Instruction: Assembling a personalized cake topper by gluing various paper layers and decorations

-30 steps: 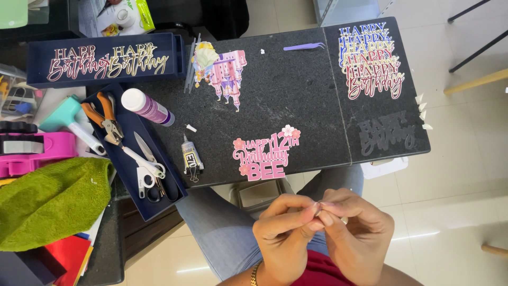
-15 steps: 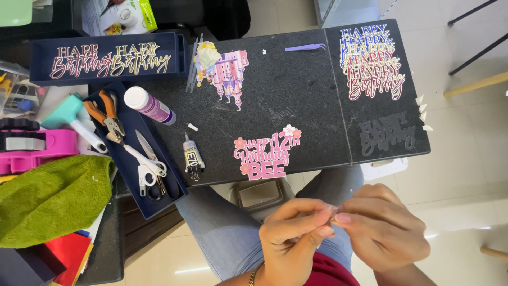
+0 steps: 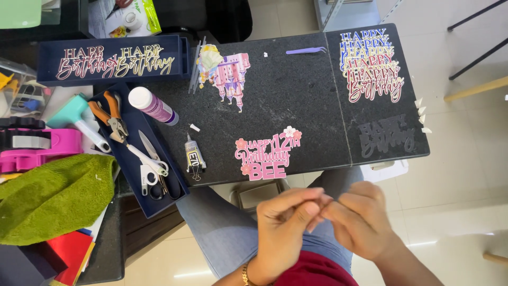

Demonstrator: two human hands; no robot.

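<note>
Head view, looking down: the left hand [image 3: 286, 225] and the right hand [image 3: 360, 220] are meeting fingertip to fingertip over the person's lap, just below the edge of a black mat [image 3: 296, 100]; both are curling closed as if pinching something tiny, but whatever is between them is too small to see, so I cannot tell what they are gripping. The nearest thing on the mat is a pink birthday cake topper [image 3: 267, 153], lying flat near the front edge; a small glue tube [image 3: 193, 158] is lying to its left; a navy tray [image 3: 140, 148] is holding scissors [image 3: 153, 169] and orange pliers [image 3: 108, 112]; a green towel [image 3: 53, 196] is lying at far left.
</note>
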